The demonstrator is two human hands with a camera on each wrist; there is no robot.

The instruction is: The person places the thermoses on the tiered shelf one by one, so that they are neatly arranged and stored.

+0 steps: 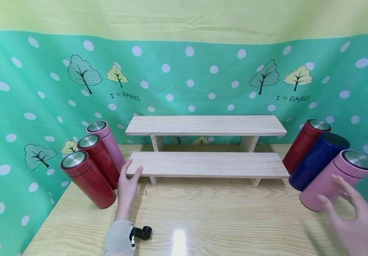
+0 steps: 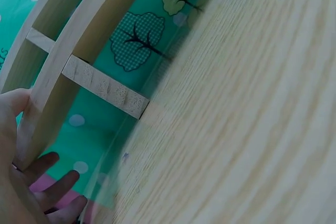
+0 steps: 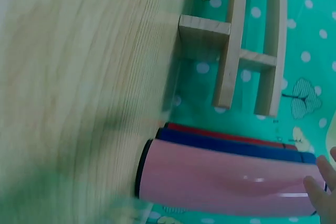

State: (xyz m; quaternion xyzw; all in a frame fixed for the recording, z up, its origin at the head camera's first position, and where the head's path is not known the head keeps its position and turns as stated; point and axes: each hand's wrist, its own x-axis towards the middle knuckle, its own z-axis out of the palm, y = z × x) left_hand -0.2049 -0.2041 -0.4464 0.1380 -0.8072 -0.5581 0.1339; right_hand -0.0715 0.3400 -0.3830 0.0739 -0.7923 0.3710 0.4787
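My left hand (image 1: 127,186) is at the left end of the lower tier of a pale wooden two-tier shelf (image 1: 208,164). Its thumb and index finger pinch the board's end corner; the other fingers (image 2: 58,190) spread loosely below, as the left wrist view shows. On the right, my right hand (image 1: 352,213) hovers with parted fingers before a pink thermos bottle (image 1: 326,183). In the right wrist view its fingertips (image 3: 317,192) overlap the bottle's lid end; whether they touch I cannot tell. A blue thermos (image 1: 315,160) and a red thermos (image 1: 302,145) stand behind the pink one.
At the left stand two red thermoses (image 1: 89,179) (image 1: 102,160) and a purple-pink thermos (image 1: 110,145), in a row close to the shelf. The upper tier (image 1: 206,125) sits behind the lower one. A green dotted cloth (image 1: 190,78) backs the wood-grain table (image 1: 209,217).
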